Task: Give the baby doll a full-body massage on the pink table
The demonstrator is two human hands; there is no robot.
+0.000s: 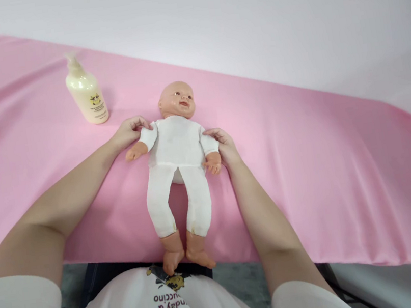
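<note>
A baby doll [174, 140] with a white cloth body lies on its back, its head away from me and its feet at the near table edge. My left hand [133, 130] is at the doll's upper arm on the left side, fingers curled against the white sleeve. On the other side, my right hand [224, 142] touches the doll's other upper arm, its fingers bent over the sleeve and its thumb hidden. Both hands look closed on the doll's arms.
Pink cloth [308, 169] with folds covers the table. A pale yellow pump bottle [89, 97] stands at the back left, beyond my left hand. Behind the table is a white surface [248, 24]. A small orange-brown spot shows at the far left.
</note>
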